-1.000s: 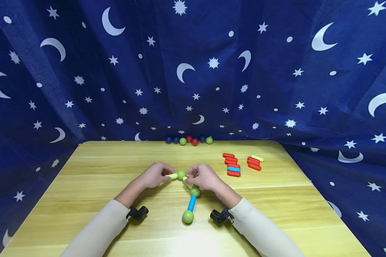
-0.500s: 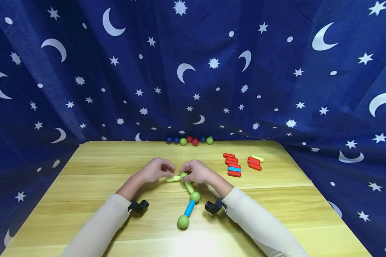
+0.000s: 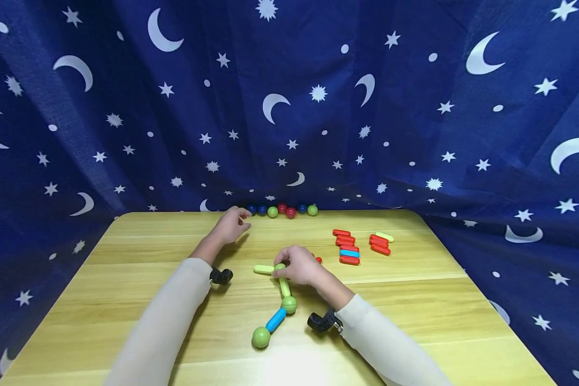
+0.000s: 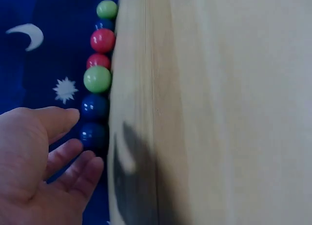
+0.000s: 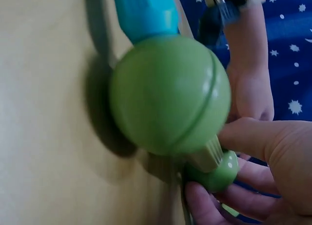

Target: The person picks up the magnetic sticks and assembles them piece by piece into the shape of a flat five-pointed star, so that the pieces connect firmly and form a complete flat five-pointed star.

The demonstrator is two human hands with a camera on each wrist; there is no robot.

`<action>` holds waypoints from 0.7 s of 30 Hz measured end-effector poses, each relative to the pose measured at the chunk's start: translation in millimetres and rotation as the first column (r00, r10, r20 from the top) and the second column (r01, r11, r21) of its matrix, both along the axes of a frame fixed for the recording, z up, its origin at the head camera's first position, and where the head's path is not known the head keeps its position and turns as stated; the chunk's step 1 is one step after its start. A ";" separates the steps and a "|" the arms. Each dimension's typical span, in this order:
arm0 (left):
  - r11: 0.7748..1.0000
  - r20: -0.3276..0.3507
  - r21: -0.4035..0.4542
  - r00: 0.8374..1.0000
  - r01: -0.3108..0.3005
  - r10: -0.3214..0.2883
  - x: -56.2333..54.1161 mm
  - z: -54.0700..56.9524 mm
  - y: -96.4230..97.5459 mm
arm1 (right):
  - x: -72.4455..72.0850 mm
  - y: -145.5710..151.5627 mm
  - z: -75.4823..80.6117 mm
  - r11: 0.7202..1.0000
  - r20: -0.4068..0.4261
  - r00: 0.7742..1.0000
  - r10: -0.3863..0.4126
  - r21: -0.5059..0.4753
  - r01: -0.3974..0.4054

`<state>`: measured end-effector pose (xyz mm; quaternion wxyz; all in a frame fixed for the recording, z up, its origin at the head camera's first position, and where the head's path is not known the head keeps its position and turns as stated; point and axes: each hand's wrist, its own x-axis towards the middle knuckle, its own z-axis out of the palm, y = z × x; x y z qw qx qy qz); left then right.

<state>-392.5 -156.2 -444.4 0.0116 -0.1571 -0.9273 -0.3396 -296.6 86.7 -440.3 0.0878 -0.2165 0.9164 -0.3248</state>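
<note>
A chain of green balls and short rods lies mid-table. Its middle green ball joins a yellow-green rod to a blue rod, which ends at a near green ball. My right hand holds the far green ball between thumb and fingers; a second yellow-green rod sticks out leftward from it. My left hand reaches to the back edge with its fingers spread, holding nothing. Right by its fingertips are two dark blue balls, the closest of a row.
Along the back edge, the row continues with green, red and blue balls. Red rods, one blue rod and a yellow-green rod lie at the right. Part of something red shows behind the right hand. A starry curtain hangs behind.
My left hand has left the yellow-green rod and moved to the balls at the back edge. The chain's near end has swung leftward, while my right hand stays at the far green ball.
</note>
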 end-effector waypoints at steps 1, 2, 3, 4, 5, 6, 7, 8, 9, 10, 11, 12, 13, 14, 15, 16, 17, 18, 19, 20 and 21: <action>1.000 -0.009 -0.006 1.000 -0.014 0.014 -3.7 -0.8 1.1 | 1.3 -0.6 -0.7 1.000 -0.011 1.000 -0.002 -0.001 0.002; 1.000 -0.011 -0.009 1.000 -0.029 0.029 -7.4 -1.6 2.4 | 2.5 -1.3 -1.3 1.000 -0.024 1.000 -0.001 -0.003 0.001; 0.999 -0.013 -0.011 0.999 -0.043 0.043 -11.0 -2.7 3.8 | 3.5 -1.9 -1.7 1.000 -0.037 0.999 0.002 -0.006 -0.002; 0.999 -0.014 -0.017 0.999 -0.050 0.050 -14.3 -3.9 5.0 | 4.3 -2.3 -2.3 1.000 -0.053 0.999 0.007 -0.006 -0.008; 0.998 -0.016 -0.031 0.998 -0.057 0.057 -17.5 -5.2 6.2 | 4.9 -2.7 -3.1 1.000 -0.066 0.998 0.012 -0.007 -0.013; 0.997 -0.020 -0.047 0.998 -0.062 0.061 -20.3 -6.5 7.3 | 5.5 -3.2 -3.4 1.000 -0.076 0.997 0.014 -0.007 -0.014; 0.996 -0.021 -0.067 0.998 -0.064 0.062 -22.9 -7.6 8.4 | 5.9 -3.3 -3.7 1.000 -0.084 0.996 0.015 -0.007 -0.016; 0.994 -0.021 -0.085 0.998 -0.064 0.063 -25.1 -8.4 9.3 | 6.2 -3.3 -4.0 1.000 -0.092 0.996 0.016 -0.007 -0.017; 0.992 -0.020 -0.106 0.998 -0.063 0.061 -26.9 -9.3 10.1 | 6.5 -3.3 -4.1 1.000 -0.095 0.995 0.016 -0.006 -0.017; 0.991 -0.021 -0.122 0.998 -0.062 0.059 -28.5 -10.0 10.8 | 6.6 -3.3 -4.5 1.000 -0.098 0.995 0.016 -0.005 -0.016; 0.989 -0.026 -0.138 0.998 -0.061 0.057 -29.9 -10.9 11.5 | 6.6 -3.2 -4.8 1.000 -0.100 0.995 0.016 -0.006 -0.017; 0.987 -0.027 -0.149 0.998 -0.061 0.057 -30.7 -11.4 12.1 | 6.8 -3.3 -4.8 1.000 -0.101 0.995 0.016 -0.005 -0.017; 0.986 -0.025 -0.159 0.998 -0.060 0.056 -31.3 -11.4 12.8 | 6.9 -3.3 -5.1 1.000 -0.103 0.995 0.016 -0.005 -0.017; 0.984 -0.027 -0.168 0.998 -0.058 0.054 -31.7 -11.3 13.5 | 7.0 -3.1 -5.3 1.000 -0.103 0.995 0.016 -0.006 -0.016; 0.983 -0.026 -0.176 0.998 -0.058 0.054 -32.0 -11.2 14.5 | 7.1 -3.0 -5.6 1.000 -0.100 0.995 0.014 -0.009 -0.015; 0.982 -0.025 -0.181 0.998 -0.059 0.055 -31.8 -10.8 15.6 | 7.2 -2.8 -5.8 1.000 -0.098 0.995 0.012 -0.012 -0.013; 0.981 -0.024 -0.188 0.998 -0.058 0.054 -31.5 -10.5 16.7 | 7.3 -2.5 -6.0 1.000 -0.096 0.995 0.010 -0.014 -0.012; 0.980 -0.022 -0.191 0.998 -0.058 0.055 -30.9 -9.8 17.9 | 7.3 -2.0 -6.3 1.000 -0.096 0.995 0.008 -0.015 -0.009; 0.979 -0.024 -0.194 0.998 -0.059 0.056 -30.0 -8.9 18.4 | 7.1 -2.1 -6.5 1.000 -0.096 0.995 0.006 -0.017 -0.008; 0.979 -0.024 -0.194 0.998 -0.062 0.058 -29.2 -8.4 19.0 | 7.0 -2.0 -6.8 1.000 -0.094 0.996 0.005 -0.019 -0.006; 0.979 -0.023 -0.192 0.998 -0.064 0.060 -28.4 -8.2 19.6 | 6.7 -1.9 -6.9 1.000 -0.092 0.996 0.003 -0.019 -0.005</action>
